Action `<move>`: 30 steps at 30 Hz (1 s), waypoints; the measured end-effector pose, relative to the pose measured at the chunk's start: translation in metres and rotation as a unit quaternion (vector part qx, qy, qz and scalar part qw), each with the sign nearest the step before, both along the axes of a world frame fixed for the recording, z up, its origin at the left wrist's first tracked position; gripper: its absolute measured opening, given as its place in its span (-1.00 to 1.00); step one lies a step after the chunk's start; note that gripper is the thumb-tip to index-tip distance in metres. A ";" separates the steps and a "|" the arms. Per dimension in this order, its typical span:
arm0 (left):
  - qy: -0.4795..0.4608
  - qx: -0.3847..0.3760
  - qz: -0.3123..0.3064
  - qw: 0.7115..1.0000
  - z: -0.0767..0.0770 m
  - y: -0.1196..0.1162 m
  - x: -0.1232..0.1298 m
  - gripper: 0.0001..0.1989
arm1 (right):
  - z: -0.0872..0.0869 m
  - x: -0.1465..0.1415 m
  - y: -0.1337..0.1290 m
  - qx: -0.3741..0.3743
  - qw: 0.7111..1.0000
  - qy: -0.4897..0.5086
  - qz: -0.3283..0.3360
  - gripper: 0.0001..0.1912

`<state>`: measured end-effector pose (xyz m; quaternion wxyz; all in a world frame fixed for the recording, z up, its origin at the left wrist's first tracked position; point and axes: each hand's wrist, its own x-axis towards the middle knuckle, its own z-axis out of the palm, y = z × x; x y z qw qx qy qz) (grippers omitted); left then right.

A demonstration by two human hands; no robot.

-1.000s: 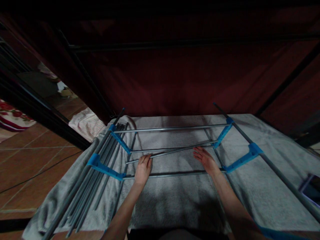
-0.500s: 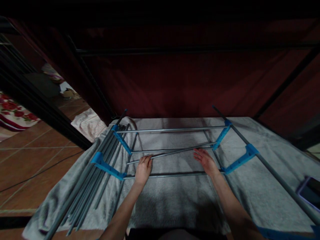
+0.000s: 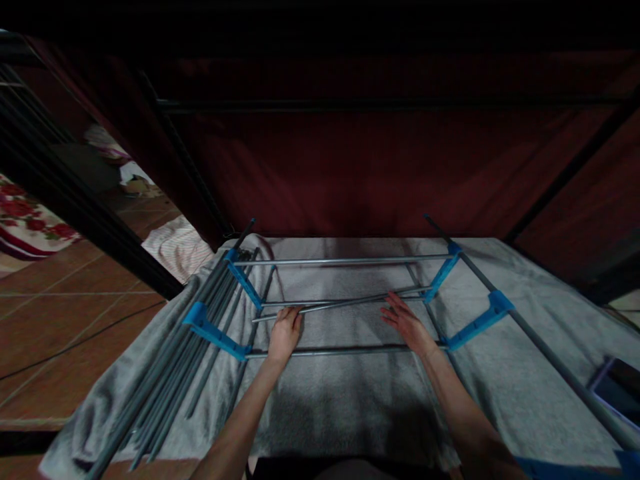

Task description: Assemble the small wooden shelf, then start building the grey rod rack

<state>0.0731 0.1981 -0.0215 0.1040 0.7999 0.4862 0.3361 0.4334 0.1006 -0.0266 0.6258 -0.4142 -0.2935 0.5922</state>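
Observation:
A thin grey metal tube runs aslant across the frame, its right end at a blue plastic bracket. Near its left end my left hand is closed around it, and the tube's tip pokes out past the fingers. My right hand has its fingers spread beside the tube's right half; the fingertips are at the tube, though I cannot tell if they press on it. Other crossbars join the left and right sides, including a front crossbar and a back crossbar. A second blue bracket stands at the left.
Several loose grey tubes lie in a bundle at the left on a grey blanket. A phone rests at the right edge. Behind stands a dark red panel; tiled floor shows at the left.
The tube's left end has risen slightly in view, with my left hand moving along with it. My right hand has shifted a little left, its fingers now more spread.

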 end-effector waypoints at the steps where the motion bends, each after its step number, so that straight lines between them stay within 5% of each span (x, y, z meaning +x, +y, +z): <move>1: 0.002 0.001 0.002 1.000 0.000 0.001 0.000 -0.70 | 0.001 0.000 0.000 0.000 1.000 -0.002 0.005 -0.45; 19: -0.049 -0.011 0.003 0.999 -0.006 0.007 0.005 -0.69 | 0.006 -0.004 0.000 -0.006 1.000 0.014 0.025 -0.46; 30: -0.119 0.011 0.040 0.992 0.005 -0.025 -0.004 -0.75 | 0.010 -0.005 -0.002 -0.005 0.999 0.027 0.023 -0.46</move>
